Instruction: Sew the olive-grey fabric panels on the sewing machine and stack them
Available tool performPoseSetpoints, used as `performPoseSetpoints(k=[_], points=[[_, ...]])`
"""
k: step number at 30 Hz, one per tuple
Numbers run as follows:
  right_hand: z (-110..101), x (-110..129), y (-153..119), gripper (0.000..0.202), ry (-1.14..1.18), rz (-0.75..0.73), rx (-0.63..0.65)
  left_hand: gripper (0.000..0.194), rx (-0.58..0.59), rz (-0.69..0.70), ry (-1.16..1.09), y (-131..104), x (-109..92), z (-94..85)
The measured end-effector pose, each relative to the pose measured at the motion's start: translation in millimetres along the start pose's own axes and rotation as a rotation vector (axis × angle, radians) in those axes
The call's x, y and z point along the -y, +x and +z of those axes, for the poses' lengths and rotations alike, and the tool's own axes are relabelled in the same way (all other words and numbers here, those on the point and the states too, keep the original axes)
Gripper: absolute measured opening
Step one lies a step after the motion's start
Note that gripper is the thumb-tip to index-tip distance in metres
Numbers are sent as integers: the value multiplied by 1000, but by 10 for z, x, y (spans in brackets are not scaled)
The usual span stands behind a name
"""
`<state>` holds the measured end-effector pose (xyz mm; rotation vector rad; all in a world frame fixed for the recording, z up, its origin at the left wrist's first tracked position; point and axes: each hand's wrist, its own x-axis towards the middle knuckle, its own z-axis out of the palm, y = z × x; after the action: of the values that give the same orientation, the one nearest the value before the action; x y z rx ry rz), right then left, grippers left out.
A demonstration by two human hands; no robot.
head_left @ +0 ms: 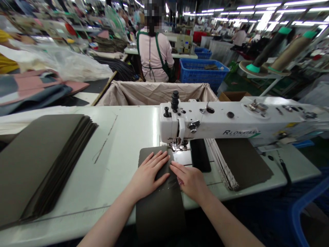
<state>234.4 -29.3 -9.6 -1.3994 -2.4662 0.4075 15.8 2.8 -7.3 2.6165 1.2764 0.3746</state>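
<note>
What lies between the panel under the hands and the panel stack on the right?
The head view shows a shiny metal plate, then a flat black object; lower in the picture, the right hand.

A dark olive-grey panel (160,216) lies flat beneath the left hand (149,171), its right edge meeting the right hand (190,178). Its far end, with a rounded left corner, reaches just beyond the left fingertips; small pale marks show just nearer than the left thumb.
</note>
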Motion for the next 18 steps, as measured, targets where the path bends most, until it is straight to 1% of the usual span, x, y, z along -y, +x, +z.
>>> performPoseSetpoints(k=[8, 18], points=[[12, -14, -9, 47, 13, -26, -16, 52, -8, 9, -49, 19, 32, -2], [16, -7, -10, 51, -40, -3, -22, 42, -33, 0, -32, -21, 67, -46]])
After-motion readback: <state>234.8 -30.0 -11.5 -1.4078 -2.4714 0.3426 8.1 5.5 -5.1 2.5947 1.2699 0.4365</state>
